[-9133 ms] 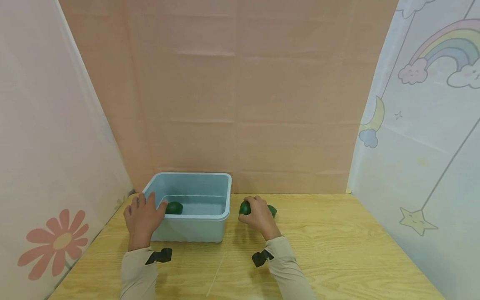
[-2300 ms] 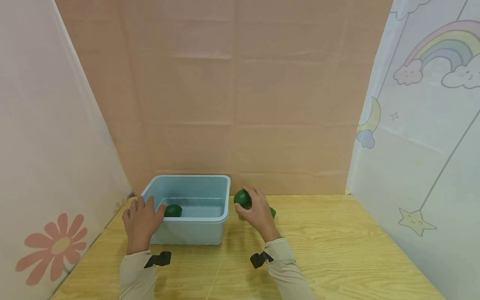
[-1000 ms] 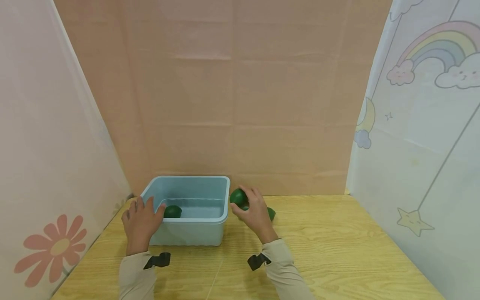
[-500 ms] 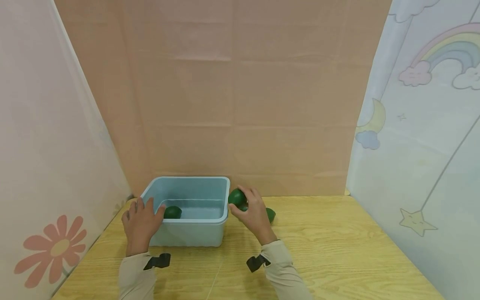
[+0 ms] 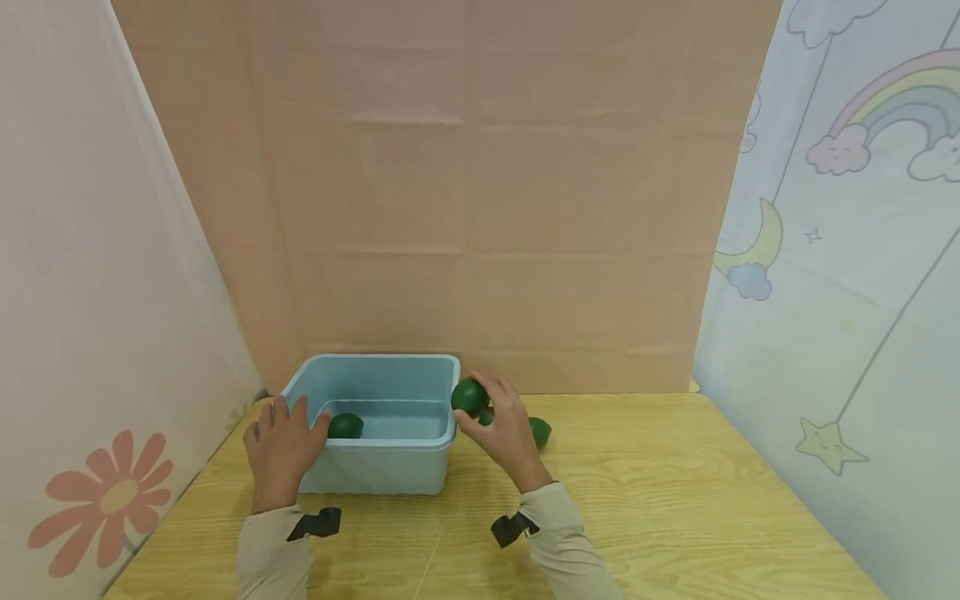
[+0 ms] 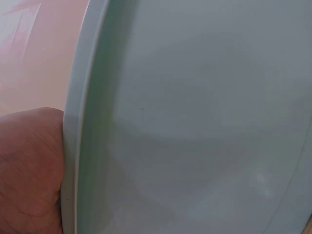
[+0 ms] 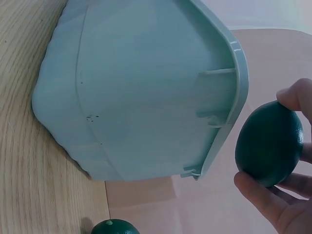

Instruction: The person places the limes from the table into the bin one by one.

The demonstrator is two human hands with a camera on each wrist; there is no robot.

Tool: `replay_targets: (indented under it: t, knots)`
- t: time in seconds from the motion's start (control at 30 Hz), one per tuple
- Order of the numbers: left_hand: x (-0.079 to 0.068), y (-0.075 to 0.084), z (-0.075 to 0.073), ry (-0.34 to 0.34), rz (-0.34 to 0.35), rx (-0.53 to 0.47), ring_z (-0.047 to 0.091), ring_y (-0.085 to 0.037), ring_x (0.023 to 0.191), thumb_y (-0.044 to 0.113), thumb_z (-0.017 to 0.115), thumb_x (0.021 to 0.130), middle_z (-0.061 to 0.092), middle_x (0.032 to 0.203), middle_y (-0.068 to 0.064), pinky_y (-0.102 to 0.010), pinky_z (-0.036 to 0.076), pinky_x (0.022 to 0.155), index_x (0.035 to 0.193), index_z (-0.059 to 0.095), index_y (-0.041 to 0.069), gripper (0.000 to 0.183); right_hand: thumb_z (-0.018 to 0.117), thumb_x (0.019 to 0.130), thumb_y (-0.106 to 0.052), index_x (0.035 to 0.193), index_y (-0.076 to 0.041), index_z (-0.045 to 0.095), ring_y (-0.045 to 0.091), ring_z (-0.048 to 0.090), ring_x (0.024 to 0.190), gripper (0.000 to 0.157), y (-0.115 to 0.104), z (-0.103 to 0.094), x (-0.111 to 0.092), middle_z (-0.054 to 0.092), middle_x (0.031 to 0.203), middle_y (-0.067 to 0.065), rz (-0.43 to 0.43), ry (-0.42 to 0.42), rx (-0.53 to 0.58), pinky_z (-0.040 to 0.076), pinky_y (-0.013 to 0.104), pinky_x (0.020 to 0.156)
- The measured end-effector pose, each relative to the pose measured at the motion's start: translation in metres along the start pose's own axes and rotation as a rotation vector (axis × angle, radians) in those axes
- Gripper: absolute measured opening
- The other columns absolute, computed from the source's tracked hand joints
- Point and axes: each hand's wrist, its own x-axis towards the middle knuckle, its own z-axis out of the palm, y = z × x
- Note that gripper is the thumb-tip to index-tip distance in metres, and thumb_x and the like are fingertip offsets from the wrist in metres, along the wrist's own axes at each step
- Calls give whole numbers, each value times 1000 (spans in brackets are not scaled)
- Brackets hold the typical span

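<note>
Right of the light-blue plastic bin [image 5: 375,467], my right hand [image 5: 506,433] grips a dark green, egg-shaped fruit [image 5: 469,397] between thumb and fingers. In the right wrist view this fruit [image 7: 269,144] is off the table, outside the bin's wall [image 7: 146,97] and level with its rim. My left hand [image 5: 283,450] holds the bin's front left corner, thumb over the front rim; its fingertips are partly hidden in the left wrist view. One green fruit [image 5: 346,426] lies inside the bin. On the table, partly behind my right hand, are a green fruit [image 5: 486,417] and another [image 5: 540,432].
The bin stands on a wood-grain table [image 5: 660,517] near the peach back cloth [image 5: 585,317]. Printed cloths, a left one [image 5: 97,292] with a flower and a right one [image 5: 862,333] with a rainbow, border the table's sides.
My right hand has lifted the gripped fruit off the table and carried it left to the bin's right rim, uncovering more of the fruit behind. My left hand stays on the bin.
</note>
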Motion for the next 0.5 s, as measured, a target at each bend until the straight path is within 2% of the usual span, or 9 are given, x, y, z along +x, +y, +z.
replay_targets:
  t: [0.27, 0.5]
  knots:
    - [1, -1, 1, 4, -5, 0, 8, -55, 143, 41, 44, 104, 16, 155, -39, -72, 9, 107, 148, 35, -8, 67, 79, 87, -23, 137, -7, 58, 21, 64, 99, 56, -1, 3, 0, 58, 124, 13, -48, -6, 26, 60, 35, 74]
    - [0, 0, 2, 7, -10, 3, 9, -54, 143, 40, 44, 103, 16, 155, -39, -71, 9, 107, 148, 35, -8, 66, 80, 87, -22, 138, -4, 56, 25, 65, 103, 59, -2, 8, -2, 58, 127, 15, -93, -17, 27, 60, 34, 75]
